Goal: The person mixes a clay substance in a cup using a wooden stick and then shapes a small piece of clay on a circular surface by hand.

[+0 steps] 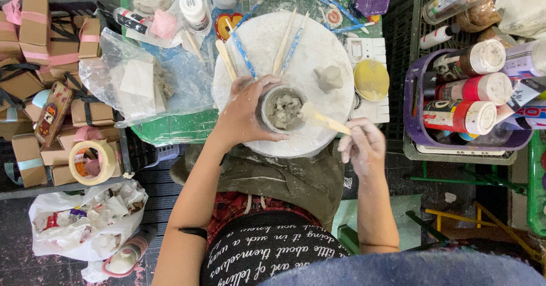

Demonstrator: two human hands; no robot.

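From the head view I saw the left hand (245,110) wrapped around a small round cup (282,109), its grip clamped on the rim and near side. The cup stood on a round white board (267,41), toward the board's near edge, and held lumpy grey clay (285,110). The right hand (364,146) had its grip pinched shut on a flat wooden stick (324,119), whose broad end dipped into the cup and touched the clay. Both hands were dusted with pale clay.

Farther back on the board lay several wooden and blue-handled tools (284,41), fanned out side by side. A small grey clay figure (329,77) sat on the board to the right of the cup, apart from it. Just beyond the board's right edge I saw a yellow lid (371,80) on a white tray.

To the right, a purple basket (410,115) held paint bottles (462,115) lying on their sides. To the left, a clear plastic bag (142,81) lay on the green counter (170,128), and cardboard boxes (34,24) with pink ribbon were stacked beyond it. A roll of tape (92,162) rested near them, and a white bag (85,220) of scraps lay on the floor below.
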